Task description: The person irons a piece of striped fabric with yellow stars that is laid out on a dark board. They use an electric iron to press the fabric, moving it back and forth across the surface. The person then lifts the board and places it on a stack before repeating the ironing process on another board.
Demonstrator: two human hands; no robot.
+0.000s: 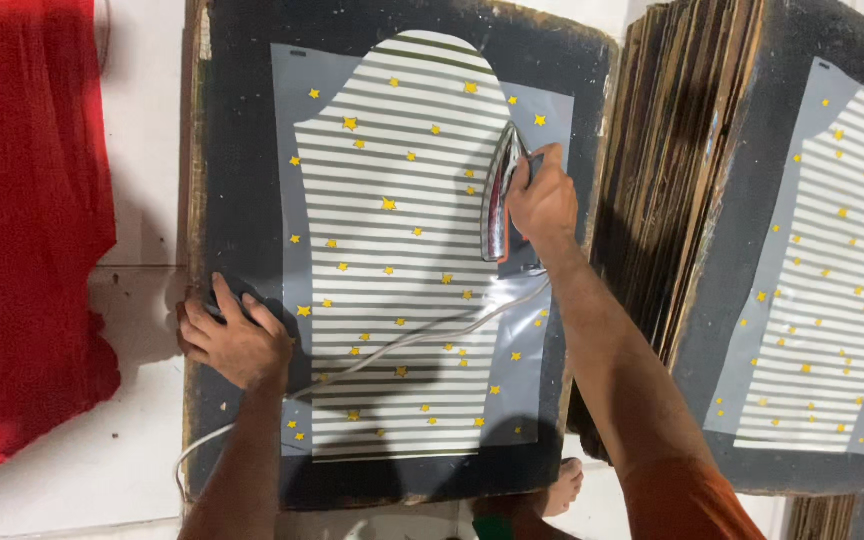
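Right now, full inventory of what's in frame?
dark board: 1, charcoal with worn edges, centre, under the striped sheet
striped transfer sheet: 1, white and olive stripes with yellow stars on clear film, on that board
clothes iron: 1, silver soleplate, tilted on edge at the sheet's right side
iron cord: 1, white, runs across the sheet to lower left
second board with sheet: 1, same pattern, right
stacked boards: many, brown edges, between the two boards
red fabric: 1, left on the white surface
bare foot: 1, bottom centre
left hand: pressing the board's left edge
right hand: gripping the iron's handle
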